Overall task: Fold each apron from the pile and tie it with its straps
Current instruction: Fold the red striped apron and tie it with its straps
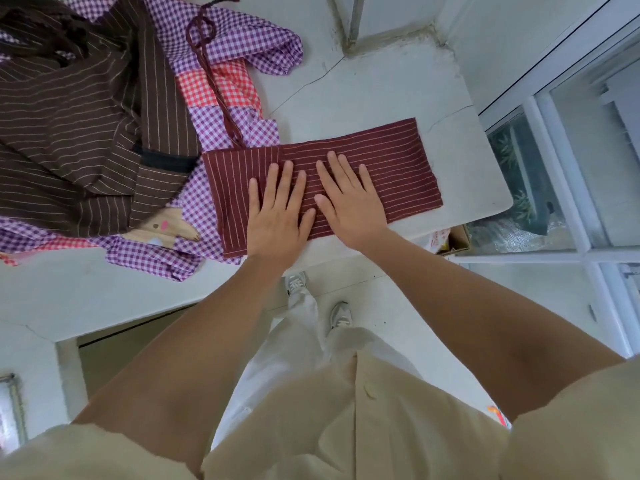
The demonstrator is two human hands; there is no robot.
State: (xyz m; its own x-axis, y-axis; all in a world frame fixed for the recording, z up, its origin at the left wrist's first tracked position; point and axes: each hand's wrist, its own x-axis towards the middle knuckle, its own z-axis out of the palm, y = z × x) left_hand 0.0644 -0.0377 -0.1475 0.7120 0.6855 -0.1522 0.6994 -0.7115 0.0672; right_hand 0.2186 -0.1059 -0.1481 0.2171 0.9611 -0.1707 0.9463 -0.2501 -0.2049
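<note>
Maroon apron [398,161]: folded into a long rectangle with thin pale stripes, flat at the white table's [363,81] right end.
Strap [225,114]: dark cord trailing onto the pile [69,116] at the table's left.
Left hand [277,216]: fingers straight and spread, pressing the apron.
Right hand [349,206]: likewise flat, alongside.
</note>
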